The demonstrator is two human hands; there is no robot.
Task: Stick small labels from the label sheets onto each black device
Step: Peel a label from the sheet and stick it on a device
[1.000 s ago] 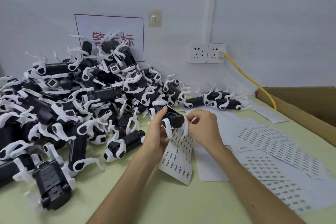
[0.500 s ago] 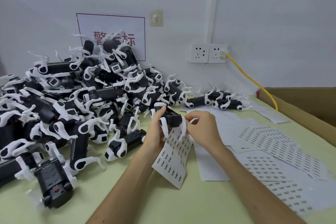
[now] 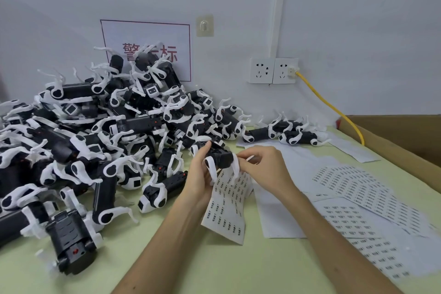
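**Now both hands are on one black device (image 3: 220,156), with a label sheet (image 3: 226,207) hanging under it**

Up off the table (image 3: 214,265), my left hand (image 3: 199,174) is curled round the left end of the black device, thumb on top and fingers wrapped beneath. My right hand (image 3: 265,167) is bent in from the other side, thumb and forefinger pinched together against the device's right end, by its white clip. Whether a label sits between those fingertips is too small to tell. The label sheet hangs curled from under the device, between my wrists, its lower edge near the table. It seems caught by my left fingers, though I cannot see the grip itself.

To my left a big pile of devices (image 3: 95,138), black with white clips, heaps against the wall and hides the bottom of a red-bordered sign (image 3: 145,50). A small group of devices (image 3: 286,132) lies just beyond my hands, near the back of the table. More label sheets (image 3: 353,188) lie spread flat to my right, overlapping one another. Past them a cardboard box (image 3: 405,133) stands at the table's right edge. A yellow cable (image 3: 334,107) runs from the wall sockets (image 3: 273,70) down behind the box.

The device I hold sits between my two hands, touching both, just in front of the pile's near edge.
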